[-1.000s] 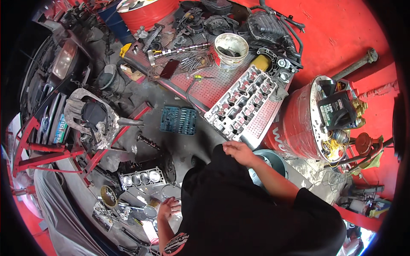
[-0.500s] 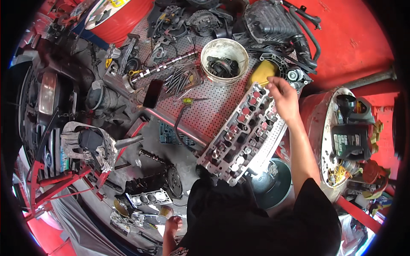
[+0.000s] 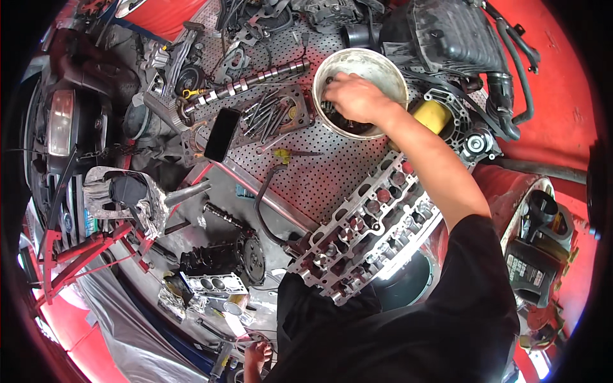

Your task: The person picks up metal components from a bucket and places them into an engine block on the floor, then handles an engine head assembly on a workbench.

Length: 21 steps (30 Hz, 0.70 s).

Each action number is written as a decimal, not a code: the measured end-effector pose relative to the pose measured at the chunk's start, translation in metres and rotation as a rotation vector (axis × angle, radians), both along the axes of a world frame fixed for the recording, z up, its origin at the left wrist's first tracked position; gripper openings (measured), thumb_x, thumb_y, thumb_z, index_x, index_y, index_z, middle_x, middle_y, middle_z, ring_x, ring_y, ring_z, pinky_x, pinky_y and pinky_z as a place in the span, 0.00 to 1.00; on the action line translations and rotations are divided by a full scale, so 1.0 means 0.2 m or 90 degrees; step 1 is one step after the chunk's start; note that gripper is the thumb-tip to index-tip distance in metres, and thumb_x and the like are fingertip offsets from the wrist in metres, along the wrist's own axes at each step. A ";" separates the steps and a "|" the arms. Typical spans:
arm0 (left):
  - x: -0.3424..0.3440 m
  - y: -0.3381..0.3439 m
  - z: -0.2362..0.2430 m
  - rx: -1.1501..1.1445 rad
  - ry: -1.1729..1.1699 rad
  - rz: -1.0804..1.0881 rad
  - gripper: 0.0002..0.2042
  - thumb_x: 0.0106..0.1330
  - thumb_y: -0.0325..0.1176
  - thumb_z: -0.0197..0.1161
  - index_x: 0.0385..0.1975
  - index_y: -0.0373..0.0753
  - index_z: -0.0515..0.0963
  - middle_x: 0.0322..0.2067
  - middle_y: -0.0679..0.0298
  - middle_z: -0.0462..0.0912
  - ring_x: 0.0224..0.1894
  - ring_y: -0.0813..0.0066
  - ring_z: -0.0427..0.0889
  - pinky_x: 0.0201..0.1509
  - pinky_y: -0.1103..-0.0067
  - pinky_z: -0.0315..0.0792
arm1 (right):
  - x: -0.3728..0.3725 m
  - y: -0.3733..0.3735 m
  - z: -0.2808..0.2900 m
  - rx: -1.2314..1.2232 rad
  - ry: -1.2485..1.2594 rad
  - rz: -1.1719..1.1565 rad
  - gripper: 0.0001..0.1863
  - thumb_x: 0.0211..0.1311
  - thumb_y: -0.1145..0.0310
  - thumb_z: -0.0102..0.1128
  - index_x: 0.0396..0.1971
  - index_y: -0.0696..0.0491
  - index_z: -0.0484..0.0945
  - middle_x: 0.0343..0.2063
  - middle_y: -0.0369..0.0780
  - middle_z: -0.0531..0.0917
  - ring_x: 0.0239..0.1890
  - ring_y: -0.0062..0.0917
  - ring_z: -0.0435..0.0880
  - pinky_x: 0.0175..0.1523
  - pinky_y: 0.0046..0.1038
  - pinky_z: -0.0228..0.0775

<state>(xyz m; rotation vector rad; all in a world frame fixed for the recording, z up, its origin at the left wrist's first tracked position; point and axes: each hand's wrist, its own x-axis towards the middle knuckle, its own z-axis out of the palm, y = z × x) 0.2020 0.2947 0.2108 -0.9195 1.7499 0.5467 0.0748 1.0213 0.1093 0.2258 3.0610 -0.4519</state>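
Note:
My right hand (image 3: 357,99) reaches over the rim into a white plastic bucket (image 3: 397,70). Its fingers curl down among dark metal parts (image 3: 350,125); the fingertips are hidden, and I cannot make out what they hold. Under my right forearm lies a long metal cylinder head (image 3: 357,230), slanting from the bench toward my body, with round valve-train pockets, some reddish. At the lower edge, well away from the bench, my left hand (image 3: 258,352) is closed, its contents too small to tell. A yellow rounded object (image 3: 433,116) sits beside the bucket.
The perforated metal bench (image 3: 306,185) carries a camshaft (image 3: 249,84), several valves (image 3: 268,115), a phone (image 3: 222,134) and a black plastic housing (image 3: 440,35). A red drum (image 3: 511,185) stands at right. An engine block (image 3: 214,282) lies on the floor at left.
My right hand has moved from the far end of the cylinder head, forward and left, into the bucket. The view has shifted. My left hand stays low and closed.

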 end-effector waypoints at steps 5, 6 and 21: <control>0.09 -0.05 -0.04 0.011 -0.015 0.090 0.13 0.67 0.37 0.54 0.43 0.34 0.73 0.33 0.57 0.81 0.27 0.71 0.79 0.23 0.78 0.71 | -0.06 0.06 -0.05 0.101 -0.239 -0.037 0.14 0.54 0.71 0.50 0.36 0.51 0.84 0.43 0.39 0.83 0.53 0.32 0.75 0.58 0.36 0.63; 0.12 -0.07 -0.06 0.005 -0.007 0.104 0.13 0.67 0.37 0.53 0.43 0.34 0.73 0.34 0.56 0.81 0.29 0.68 0.81 0.26 0.75 0.73 | -0.04 0.08 -0.03 0.110 -0.285 -0.067 0.14 0.54 0.70 0.49 0.36 0.51 0.84 0.42 0.39 0.83 0.54 0.33 0.74 0.58 0.35 0.62; 0.27 -0.07 -0.01 0.002 0.004 0.133 0.15 0.65 0.37 0.53 0.46 0.34 0.72 0.36 0.53 0.82 0.34 0.62 0.83 0.35 0.67 0.77 | -0.08 0.14 -0.10 0.104 -0.304 -0.172 0.09 0.52 0.69 0.57 0.32 0.51 0.84 0.35 0.44 0.84 0.45 0.35 0.82 0.50 0.34 0.73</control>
